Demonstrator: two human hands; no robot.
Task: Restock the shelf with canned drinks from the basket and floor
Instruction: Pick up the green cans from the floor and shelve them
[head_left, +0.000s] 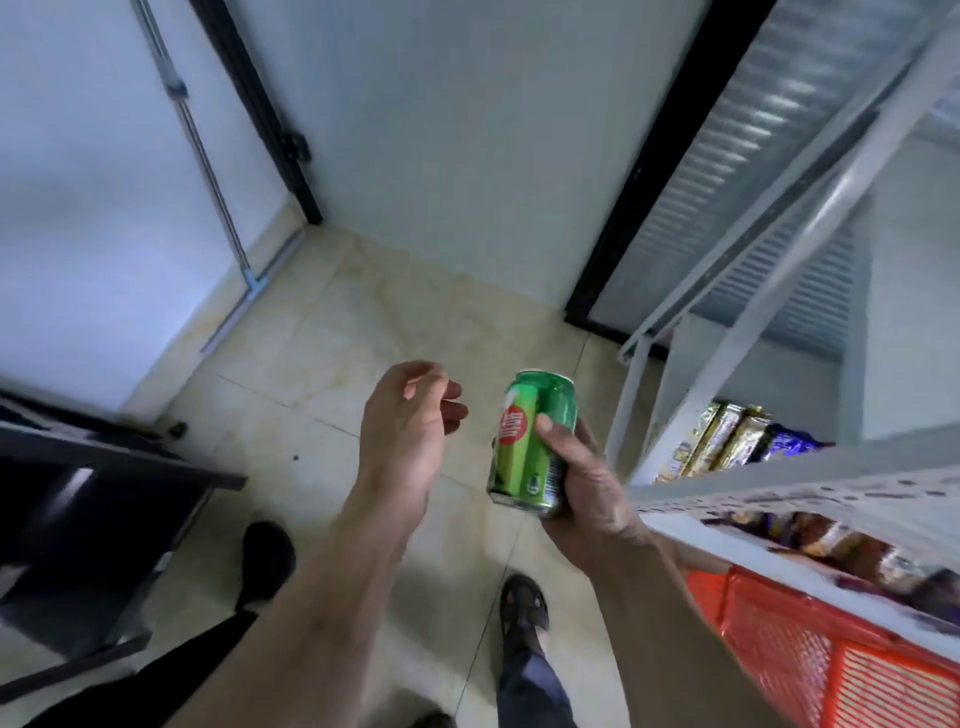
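A green drink can (530, 436) with a red round label is gripped upright in my right hand (587, 478), held over the tiled floor just left of the white metal shelf (810, 493). My left hand (410, 431) hovers a little to the can's left, empty, with fingers loosely curled and apart. An orange plastic basket (779, 639) sits at the lower right under the shelf's edge; its contents are hidden.
Packaged goods (727, 441) lie on a lower shelf level at the right. A dark table or cabinet (93, 499) stands at the left. My two feet (524, 608) are on the beige tile floor. White walls and a black-framed door stand ahead.
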